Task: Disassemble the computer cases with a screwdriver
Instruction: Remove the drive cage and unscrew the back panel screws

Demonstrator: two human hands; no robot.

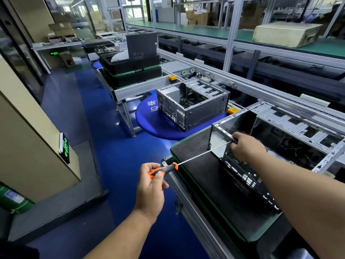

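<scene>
**K:** Factory line, blue floor [104,113], aluminium-frame conveyor benches with green tops running back right. What's on the near bench?

**M:** Head view: black mat [214,186] with a green edge, on the bench at lower right. Near computer case [265,135] lies on its side on it, side panel off, interior open upward, rear I/O face toward the camera.

**K:** Hands?

**M:** Left hand [151,186] is out over the floor, off the bench edge, fingers curled round the orange-and-black handle of the screwdriver [186,159], thumb laid on top. Long shaft runs up and right to the case's rear corner. Tip is hidden behind the right hand, so can't tell if it's seated in a screw.

**K:** Right?

**M:** Right hand [246,146] sits on the case's upper rear edge, fingers bent over the rim and pressed close together, gripping the frame right where the shaft ends.

**K:** Other units?

**M:** Second case [192,103] further back on a round blue platform [149,116] with white characters, also open on top, well apart from the near one. Orange button box [233,109] just beside its right corner. Beyond that, stacked black trays [130,70] on the next bench.
</scene>
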